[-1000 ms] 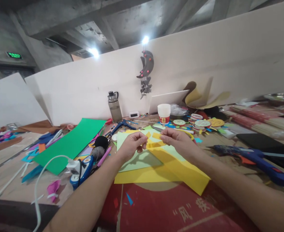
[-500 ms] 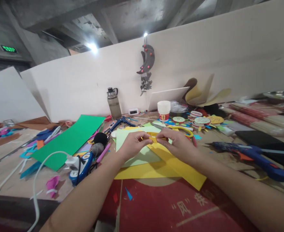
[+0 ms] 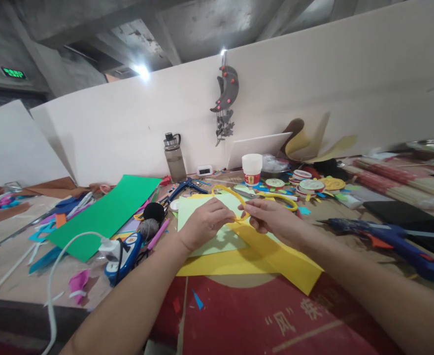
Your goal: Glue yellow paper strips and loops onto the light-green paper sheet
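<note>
A thin yellow paper strip [image 3: 230, 190], bent into a loop, is held up between my two hands. My left hand [image 3: 205, 222] is closed, pinching the strip at the loop's lower end. The fingers of my right hand [image 3: 272, 214] pinch its right side. Below them lie a pale green sheet [image 3: 189, 212] and yellow sheets [image 3: 294, 261], one reaching toward the lower right. Scissors with yellow handles [image 3: 293, 201] rest just beyond my right hand. Fingertips partly hide where the strip's ends meet.
To the right lies a blue glue gun [image 3: 390, 239]. A white paper cup [image 3: 251, 165] and a water bottle [image 3: 175, 160] stand at the back. On the left are a green sheet [image 3: 106, 217] and a blue power strip [image 3: 126, 256] with a white cable.
The yellow strip has turned from nearly edge-on into a visible upright loop. My left hand has rolled over with knuckles up, and my right hand has shifted slightly down and right.
</note>
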The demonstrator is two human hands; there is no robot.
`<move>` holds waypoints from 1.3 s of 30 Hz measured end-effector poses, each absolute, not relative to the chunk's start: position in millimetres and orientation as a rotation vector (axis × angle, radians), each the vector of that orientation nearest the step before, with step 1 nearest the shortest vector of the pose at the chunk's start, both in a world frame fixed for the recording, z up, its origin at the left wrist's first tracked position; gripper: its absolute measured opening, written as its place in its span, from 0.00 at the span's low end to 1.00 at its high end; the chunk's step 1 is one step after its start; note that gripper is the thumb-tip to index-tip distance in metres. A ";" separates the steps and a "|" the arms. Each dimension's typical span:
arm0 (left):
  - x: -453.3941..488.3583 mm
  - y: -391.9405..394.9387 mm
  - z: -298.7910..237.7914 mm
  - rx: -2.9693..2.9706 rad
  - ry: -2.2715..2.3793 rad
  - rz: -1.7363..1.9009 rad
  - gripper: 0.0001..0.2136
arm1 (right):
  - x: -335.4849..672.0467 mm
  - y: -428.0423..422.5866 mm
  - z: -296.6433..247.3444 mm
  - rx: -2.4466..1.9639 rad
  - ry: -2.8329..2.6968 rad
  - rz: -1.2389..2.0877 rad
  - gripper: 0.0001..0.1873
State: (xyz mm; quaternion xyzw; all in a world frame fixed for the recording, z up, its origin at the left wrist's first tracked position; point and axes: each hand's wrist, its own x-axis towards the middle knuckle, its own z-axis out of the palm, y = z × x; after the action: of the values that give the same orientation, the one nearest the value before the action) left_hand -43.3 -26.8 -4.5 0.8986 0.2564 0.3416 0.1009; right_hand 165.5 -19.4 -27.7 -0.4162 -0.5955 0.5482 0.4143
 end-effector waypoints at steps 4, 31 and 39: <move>-41.3 -28.3 -6.2 2.622 0.751 0.923 0.10 | 166.5 -17.4 -25.5 -1.002 -1.241 1.422 0.16; -37.8 -17.4 -14.4 2.008 1.540 0.842 0.07 | 167.3 -21.8 -17.8 -1.035 -1.279 1.430 0.14; -29.5 -25.3 -16.7 1.910 1.417 0.780 0.13 | 162.1 -22.2 -24.3 -1.027 -1.354 1.385 0.16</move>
State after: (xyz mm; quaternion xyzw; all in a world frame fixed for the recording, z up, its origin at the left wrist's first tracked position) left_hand -29.5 -25.3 -16.7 0.7246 0.5374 0.2960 0.3138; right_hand 162.1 -22.2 -24.3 -0.4167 -0.5492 0.5620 0.4570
